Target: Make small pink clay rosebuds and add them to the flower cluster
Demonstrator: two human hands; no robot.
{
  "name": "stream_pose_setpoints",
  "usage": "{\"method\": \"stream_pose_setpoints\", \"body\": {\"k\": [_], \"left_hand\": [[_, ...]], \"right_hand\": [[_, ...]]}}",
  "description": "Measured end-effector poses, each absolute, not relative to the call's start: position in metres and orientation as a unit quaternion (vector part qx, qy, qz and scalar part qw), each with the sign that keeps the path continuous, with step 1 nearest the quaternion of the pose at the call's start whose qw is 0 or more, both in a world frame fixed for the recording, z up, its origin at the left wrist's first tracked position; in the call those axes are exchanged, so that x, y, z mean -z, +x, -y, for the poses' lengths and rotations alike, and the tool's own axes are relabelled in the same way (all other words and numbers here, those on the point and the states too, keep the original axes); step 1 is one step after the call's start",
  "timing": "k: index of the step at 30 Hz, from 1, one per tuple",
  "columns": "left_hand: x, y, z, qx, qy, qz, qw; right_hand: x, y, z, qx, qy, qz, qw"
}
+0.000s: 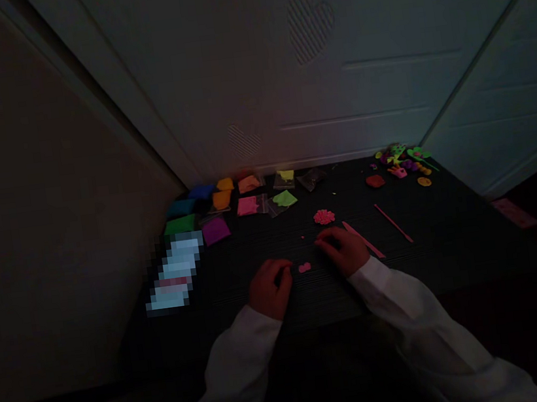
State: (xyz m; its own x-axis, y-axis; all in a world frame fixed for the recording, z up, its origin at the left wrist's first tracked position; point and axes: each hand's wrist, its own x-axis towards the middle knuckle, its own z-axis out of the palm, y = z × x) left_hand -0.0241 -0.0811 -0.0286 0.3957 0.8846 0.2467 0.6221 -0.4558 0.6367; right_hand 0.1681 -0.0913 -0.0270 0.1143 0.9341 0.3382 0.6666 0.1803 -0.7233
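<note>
My left hand [271, 289] hovers low over the dark table, its thumb and forefinger curled together with nothing visible at the tips. Just right of those fingertips lies a small pink clay piece [304, 267] made of joined rounded lobes. My right hand [343, 250] is closed in a pinch; whatever its fingertips hold is too small and dark to make out. A tiny pink bit [302, 237] lies between the hands. Beyond the right fingertips sits a pink petalled clay flower [324, 217]. A flat pink clay knife [365, 239] rests beside the right hand, partly behind it.
A thin pink modelling stick [393, 223] lies farther right. Several coloured clay packets, including a purple one [216, 231], line the back left near a lit blurred screen [175, 272]. Small clay figures [404, 162] and a red lump [375, 181] occupy the back right, before a white panel [250, 65].
</note>
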Motion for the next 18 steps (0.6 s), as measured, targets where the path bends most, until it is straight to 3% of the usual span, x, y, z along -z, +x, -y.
{"method": "stream_pose_setpoints", "body": {"k": [18], "left_hand": [[0.0259,-0.0234,0.0825,-0.283,0.801,-0.477,0.225]], "right_hand": [[0.021,0.1661,0.0943,-0.179,-0.609,0.657,0.407]]}}
